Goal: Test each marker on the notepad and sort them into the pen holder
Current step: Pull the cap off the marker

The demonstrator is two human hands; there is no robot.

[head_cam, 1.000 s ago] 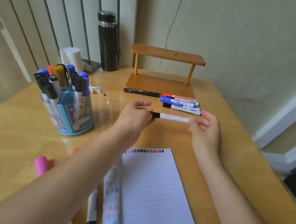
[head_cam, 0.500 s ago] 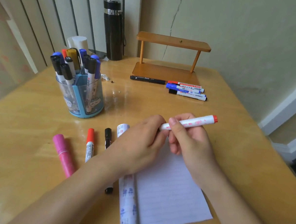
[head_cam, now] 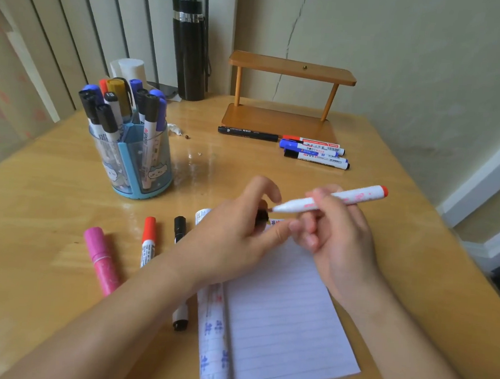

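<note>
My right hand (head_cam: 340,237) grips a white marker (head_cam: 331,199) with a red end, uncapped, its tip pointing left over the top of the lined notepad (head_cam: 281,316). My left hand (head_cam: 233,235) pinches the marker's black cap (head_cam: 262,217), just off the tip. A blue pen holder (head_cam: 139,164) with several markers stands at the left. A pink marker (head_cam: 101,260), a red-capped marker (head_cam: 148,240) and a black-capped marker (head_cam: 180,232) lie left of the notepad, the last partly under my left forearm.
Three markers (head_cam: 313,152) and a black pen (head_cam: 248,133) lie in front of a small wooden shelf (head_cam: 288,94) at the back. A black flask (head_cam: 189,49) and a white cup (head_cam: 130,67) stand behind the holder. The table edge runs along the right.
My hands came down from over the table's middle to the notepad's top. The black cap has come off the marker and stays in my left hand; the marker tip is now bare.
</note>
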